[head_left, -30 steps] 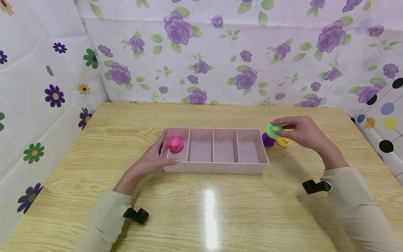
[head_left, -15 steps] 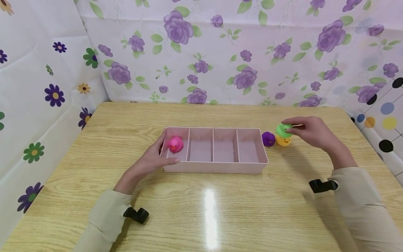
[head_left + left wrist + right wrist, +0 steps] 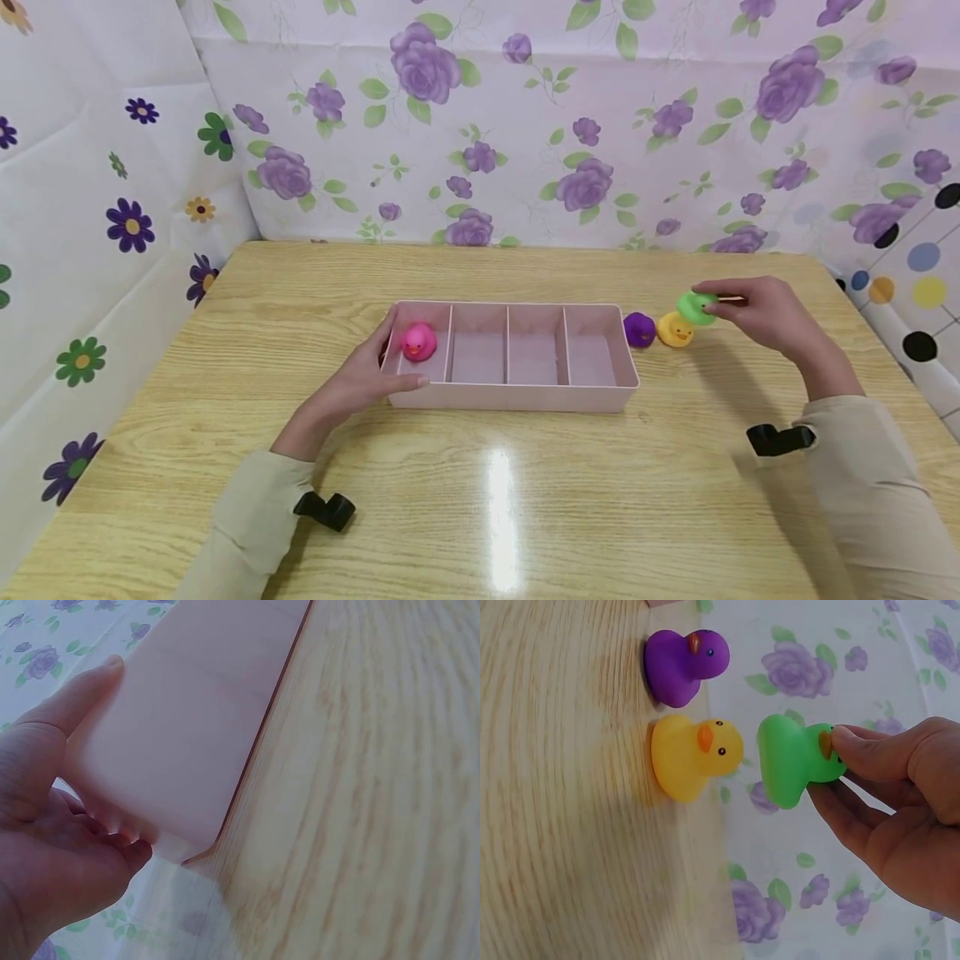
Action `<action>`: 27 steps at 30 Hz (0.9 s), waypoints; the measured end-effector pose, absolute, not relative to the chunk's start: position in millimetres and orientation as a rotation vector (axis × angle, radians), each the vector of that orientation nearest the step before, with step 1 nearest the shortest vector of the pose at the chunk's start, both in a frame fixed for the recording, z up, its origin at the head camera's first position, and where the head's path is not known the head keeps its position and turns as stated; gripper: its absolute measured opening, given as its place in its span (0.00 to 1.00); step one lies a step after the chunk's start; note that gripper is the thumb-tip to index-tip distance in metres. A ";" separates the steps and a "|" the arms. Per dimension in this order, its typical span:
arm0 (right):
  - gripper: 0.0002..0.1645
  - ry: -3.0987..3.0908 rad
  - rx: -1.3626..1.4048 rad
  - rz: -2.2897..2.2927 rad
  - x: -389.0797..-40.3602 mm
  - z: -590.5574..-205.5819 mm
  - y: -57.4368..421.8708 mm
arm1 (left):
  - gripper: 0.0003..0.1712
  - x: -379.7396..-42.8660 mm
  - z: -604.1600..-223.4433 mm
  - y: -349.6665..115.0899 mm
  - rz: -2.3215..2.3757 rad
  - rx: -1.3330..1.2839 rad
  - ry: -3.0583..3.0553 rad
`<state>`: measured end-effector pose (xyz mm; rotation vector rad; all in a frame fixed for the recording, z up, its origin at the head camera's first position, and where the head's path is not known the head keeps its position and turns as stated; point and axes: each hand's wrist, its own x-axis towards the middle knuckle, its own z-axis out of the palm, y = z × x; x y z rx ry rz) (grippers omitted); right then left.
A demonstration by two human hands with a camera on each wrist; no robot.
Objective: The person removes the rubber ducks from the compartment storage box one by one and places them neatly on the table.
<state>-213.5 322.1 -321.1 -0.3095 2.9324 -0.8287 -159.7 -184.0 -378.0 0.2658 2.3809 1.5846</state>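
Observation:
My left hand (image 3: 363, 379) grips the left end of a pale pink box (image 3: 506, 398), its thumb along the near side and its fingers at the end wall. A pink rubber duck (image 3: 418, 342) sits in the box's leftmost compartment. By its head, a green rubber duck (image 3: 784, 761) is pinched between the thumb and fingers of my right hand (image 3: 757, 312). It hangs above the table, just beyond a yellow rubber duck (image 3: 686, 757). A purple rubber duck (image 3: 681, 667) stands between the yellow one and the box's right end.
The wooden table (image 3: 420, 492) reaches back to a flowered cloth (image 3: 517, 125), with another cloth (image 3: 112, 275) along the left side. Thin dividers (image 3: 508, 346) split the box into several compartments. A black wrist mount (image 3: 780, 439) sits on the right sleeve.
My right hand has moved to the right with the green duck, passing from above the purple duck over the yellow one. The left hand and the box have stayed in place.

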 end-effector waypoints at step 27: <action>0.25 2.819 -0.180 -0.862 -217.6 -353.5 361.4 | 0.67 -160.8 -380.1 -186.1 1.596 0.269 2.350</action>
